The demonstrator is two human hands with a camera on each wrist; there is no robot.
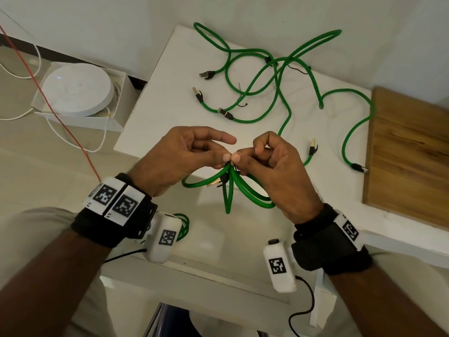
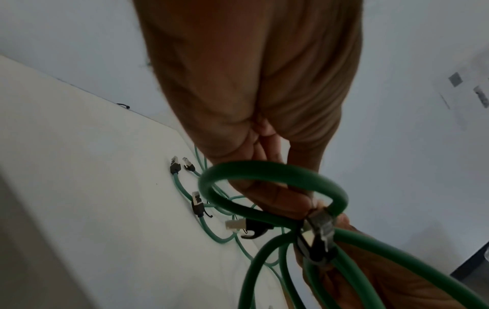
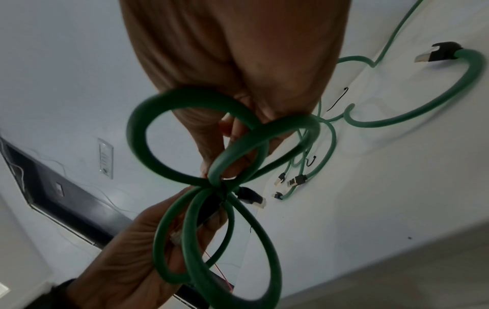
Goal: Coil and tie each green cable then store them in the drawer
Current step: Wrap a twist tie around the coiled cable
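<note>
- Left hand [image 1: 184, 154] pinches the black tie at the coil's [image 1: 233, 190] waist, its other fingers loosely spread.
- The coil hangs between both hands above the surface's [image 1: 170, 93] near edge. It looks light and springy, so its loops will likely splay unless held at the crossing.
- Right hand [image 1: 272, 166] is curled, pinching the same tie.
- Loose cables [image 1: 286, 93] sprawl on the surface beyond.

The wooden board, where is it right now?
In the head view the wooden board lies on the right end of the white table, right of the loose green cables and the right hand.
</note>
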